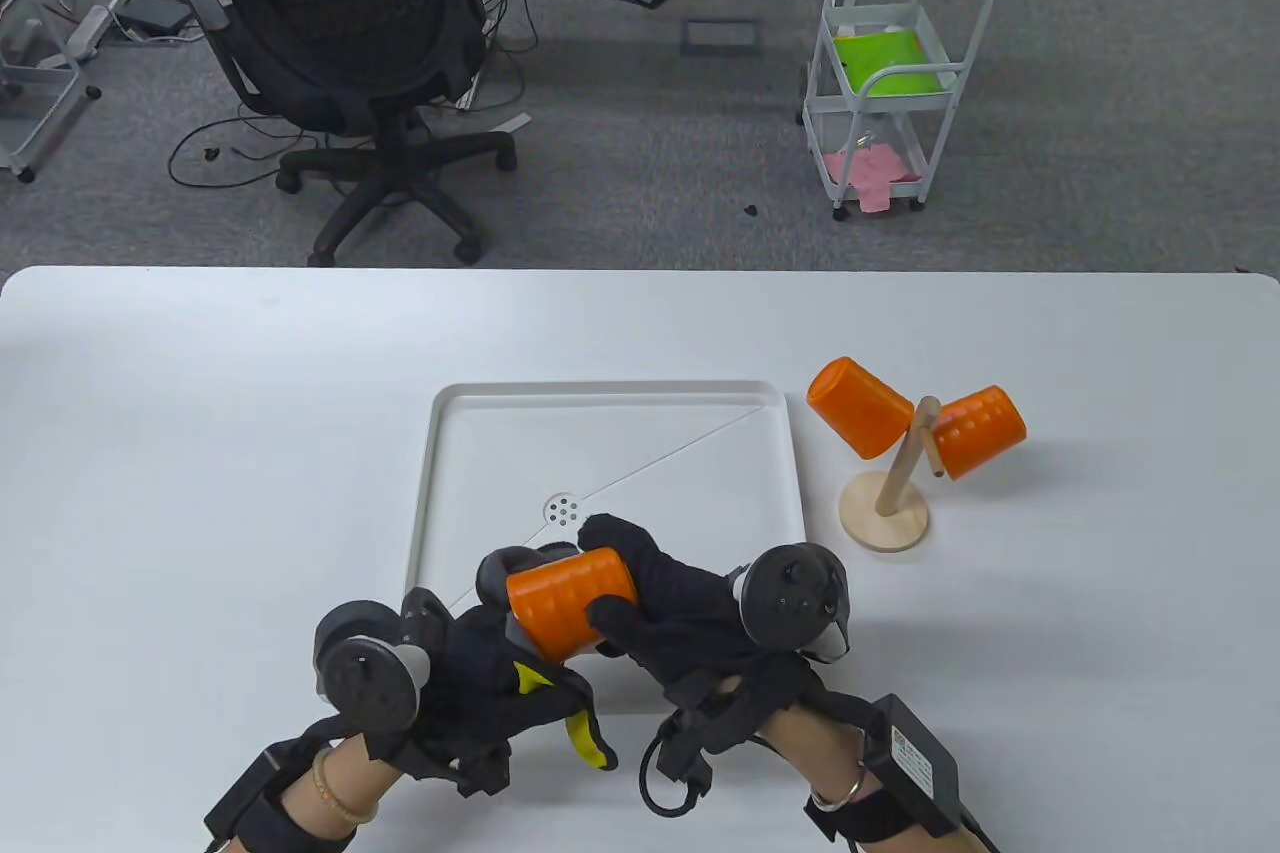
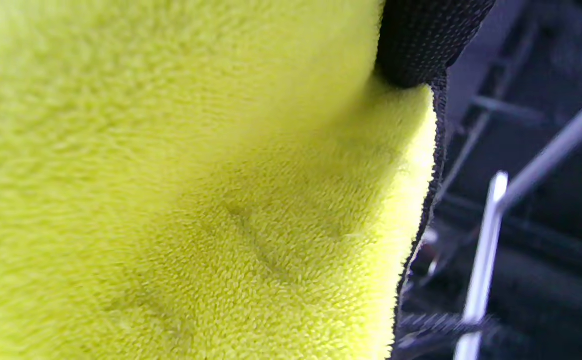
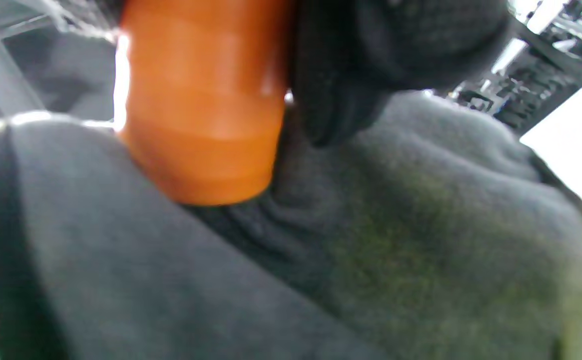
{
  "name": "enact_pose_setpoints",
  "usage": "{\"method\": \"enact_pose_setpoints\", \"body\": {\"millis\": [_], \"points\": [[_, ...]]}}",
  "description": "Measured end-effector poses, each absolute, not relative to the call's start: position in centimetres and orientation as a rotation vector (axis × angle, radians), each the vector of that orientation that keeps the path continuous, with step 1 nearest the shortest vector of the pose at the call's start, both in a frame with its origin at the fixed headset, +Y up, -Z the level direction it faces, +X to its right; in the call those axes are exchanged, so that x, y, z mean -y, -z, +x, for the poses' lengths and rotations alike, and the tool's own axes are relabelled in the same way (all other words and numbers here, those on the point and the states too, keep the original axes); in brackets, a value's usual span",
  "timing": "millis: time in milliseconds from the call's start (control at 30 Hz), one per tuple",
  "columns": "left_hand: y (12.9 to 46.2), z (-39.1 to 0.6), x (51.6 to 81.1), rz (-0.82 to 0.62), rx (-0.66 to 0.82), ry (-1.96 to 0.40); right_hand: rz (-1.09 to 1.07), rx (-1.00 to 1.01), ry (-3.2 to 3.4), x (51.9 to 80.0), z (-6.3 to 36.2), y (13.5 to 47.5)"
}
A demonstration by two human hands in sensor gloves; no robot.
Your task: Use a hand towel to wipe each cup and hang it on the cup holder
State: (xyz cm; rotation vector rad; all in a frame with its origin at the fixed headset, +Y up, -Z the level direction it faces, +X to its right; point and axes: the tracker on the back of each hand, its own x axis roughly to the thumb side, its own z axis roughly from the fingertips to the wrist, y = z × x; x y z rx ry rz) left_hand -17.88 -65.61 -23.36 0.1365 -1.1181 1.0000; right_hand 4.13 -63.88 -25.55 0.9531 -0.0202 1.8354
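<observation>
An orange ribbed cup (image 1: 570,601) lies on its side between both hands, above the front edge of the white tray (image 1: 470,423). My right hand (image 1: 640,593) grips it, fingers curled over its top and side. My left hand (image 1: 480,643) holds the towel (image 1: 585,738), dark grey on one side and yellow-green on the other, against the cup's near end. Up close, the right wrist view has the cup (image 3: 201,110) pressed into the grey towel (image 3: 370,250). Yellow-green towel (image 2: 196,180) fills the left wrist view. Two orange cups (image 1: 860,405) (image 1: 980,433) hang on the wooden cup holder (image 1: 890,493).
The tray has a drain (image 1: 563,508) near its middle. The cup holder stands just right of the tray. Beyond the table's far edge are an office chair (image 1: 350,43) and a white cart (image 1: 890,93) on the floor.
</observation>
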Motion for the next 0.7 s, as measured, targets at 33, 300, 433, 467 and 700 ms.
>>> {"method": "enact_pose_setpoints", "body": {"millis": [33,300,433,467,700], "points": [[23.5,-17.8,65.8,0.104,1.109,-1.057,0.968,0.047,-1.865,63.7,4.1,25.4],[24.4,-17.0,67.2,-0.373,1.084,-1.664,1.186,0.451,-2.171,62.5,4.4,22.2],[24.6,-16.8,67.6,-0.48,1.108,-1.778,1.343,0.709,-2.297,61.7,4.4,20.4],[24.7,-16.9,67.6,-0.487,1.108,-1.781,1.371,0.754,-2.324,61.6,4.4,20.1],[25.2,-17.7,67.1,-0.492,1.092,-1.808,1.456,0.963,-2.415,60.8,4.9,18.7]]}}
